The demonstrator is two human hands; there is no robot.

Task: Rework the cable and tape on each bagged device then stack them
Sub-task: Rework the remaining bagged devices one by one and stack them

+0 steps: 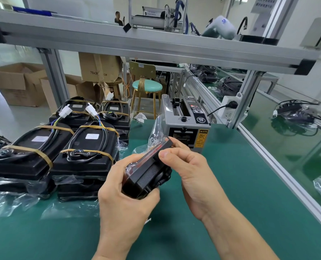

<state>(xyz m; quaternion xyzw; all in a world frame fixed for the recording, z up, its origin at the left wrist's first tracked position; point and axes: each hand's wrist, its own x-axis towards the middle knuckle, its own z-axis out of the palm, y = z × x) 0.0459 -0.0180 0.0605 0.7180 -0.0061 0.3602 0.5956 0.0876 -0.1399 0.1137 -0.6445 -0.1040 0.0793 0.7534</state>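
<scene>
Bagged device (pixel 148 171) held on edge above the green table (pixel 240 184), left hand (pixel 126 196) gripping its near end, right hand (pixel 185 166) fingers pinching its top edge — stacked taped devices (pixel 62 147) left of it, tape dispenser (pixel 185 126) just behind

Green mat (pixel 240 184) covering bench; aluminium frame (pixel 156 45) spanning overhead; teal stool (pixel 147 86), cardboard boxes (pixel 17 81) sitting behind.

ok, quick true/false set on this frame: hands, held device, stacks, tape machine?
1. Both hands grip the black device. True: left hand low, right hand at its top.
2. The held device rests flat on the mat. False: it is held up, tilted.
3. Taped stacks sit left of the hands. True.
4. The tape machine is at the near left. False: behind the hands.
</scene>
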